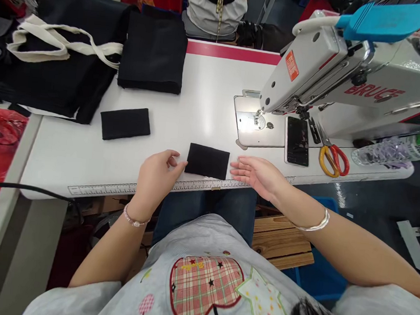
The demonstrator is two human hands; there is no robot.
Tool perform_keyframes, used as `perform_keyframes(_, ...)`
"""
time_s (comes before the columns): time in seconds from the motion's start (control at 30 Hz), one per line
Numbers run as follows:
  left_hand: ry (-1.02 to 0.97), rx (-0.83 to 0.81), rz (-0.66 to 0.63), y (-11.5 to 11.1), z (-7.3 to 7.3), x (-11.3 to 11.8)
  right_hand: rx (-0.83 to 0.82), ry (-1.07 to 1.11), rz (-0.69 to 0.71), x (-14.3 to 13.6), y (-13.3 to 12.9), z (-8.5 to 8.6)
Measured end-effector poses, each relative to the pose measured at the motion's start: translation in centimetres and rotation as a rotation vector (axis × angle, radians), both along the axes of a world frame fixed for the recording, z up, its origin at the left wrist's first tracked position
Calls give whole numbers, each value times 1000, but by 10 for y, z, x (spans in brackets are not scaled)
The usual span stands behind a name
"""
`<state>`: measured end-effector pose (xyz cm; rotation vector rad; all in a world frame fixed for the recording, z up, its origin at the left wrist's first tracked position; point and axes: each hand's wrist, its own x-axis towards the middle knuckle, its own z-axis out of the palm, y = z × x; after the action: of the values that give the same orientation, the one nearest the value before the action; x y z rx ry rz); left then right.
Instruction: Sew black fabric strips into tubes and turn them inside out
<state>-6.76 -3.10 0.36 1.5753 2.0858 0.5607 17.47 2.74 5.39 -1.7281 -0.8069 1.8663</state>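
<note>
A small black rectangle of folded fabric (207, 161) lies flat on the white sewing table near its front edge. My left hand (158, 177) is at its left side, fingers curled a little and apart from the thumb, whose tip is at the fabric's edge; I cannot tell if it touches. To the right of the fabric, my right hand (254, 175) is open, fingers stretched toward it and palm partly turned up. A second black fabric piece (125, 123) rests farther left, beyond my left hand.
A sewing machine (335, 70) stands at the right. Near it lie a phone (297, 141), scissors (333, 158) and a plastic bottle (383, 152). Black fabric stacks (153, 49) fill the back left, with a cream strap (58, 41) on top. A printed ruler (100, 188) runs along the front edge.
</note>
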Motion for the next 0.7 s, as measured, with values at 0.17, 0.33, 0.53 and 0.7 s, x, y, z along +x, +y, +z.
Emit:
perform_keyframes(0.17,66,-51,-32,8,4,13,-38,-44,4,-9,2,-1)
perform_keyframes(0.33,88,-36,-64,11,5,16,3,-25,0,-11,3,-11)
perform_keyframes(0.53,72,4,-81,8,2,16,97,-48,15,-19,-2,-19)
perform_keyframes(0.7,14,54,-75,6,-9,19,233,-6,-38,-22,-13,-32)
